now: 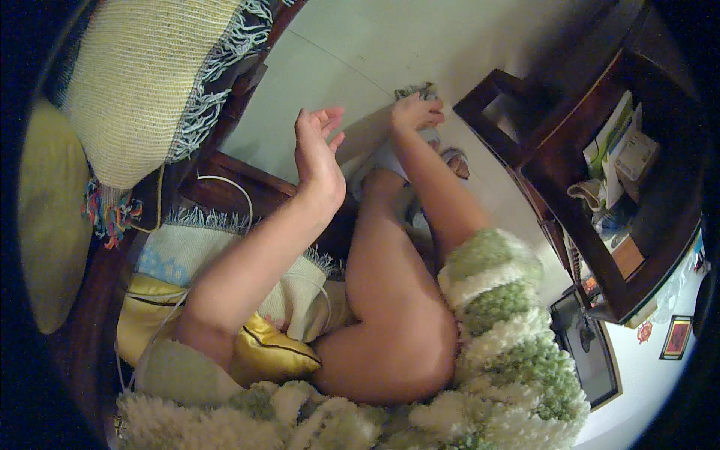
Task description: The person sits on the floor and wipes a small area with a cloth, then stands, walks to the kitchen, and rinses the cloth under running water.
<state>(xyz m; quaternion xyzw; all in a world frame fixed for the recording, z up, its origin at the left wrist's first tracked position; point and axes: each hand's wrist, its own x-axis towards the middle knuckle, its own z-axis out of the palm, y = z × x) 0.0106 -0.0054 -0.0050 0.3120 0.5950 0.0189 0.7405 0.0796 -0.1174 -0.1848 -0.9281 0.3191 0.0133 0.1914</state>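
My left hand point(320, 145) is raised before me with its fingers loosely bent and apart, and nothing shows in it. Farther to the right, my right hand point(417, 112) is held out over my lower leg, its fingers spread and slightly blurred. A small mottled green, textured thing point(415, 90) shows just beyond that hand; I cannot tell whether they touch. Below are my bent bare leg point(394, 270) and part of a foot in footwear point(454, 163). I wear a fluffy green and cream garment point(506, 349).
A dark wooden cabinet point(562, 219) with papers and a box stands at the right, beside a framed panel point(588, 343). To my left are a shiny yellow cushion point(275, 349), a fringed woven cover point(152, 84) and a white cable point(236, 184). Pale tiles make up the floor point(337, 73).
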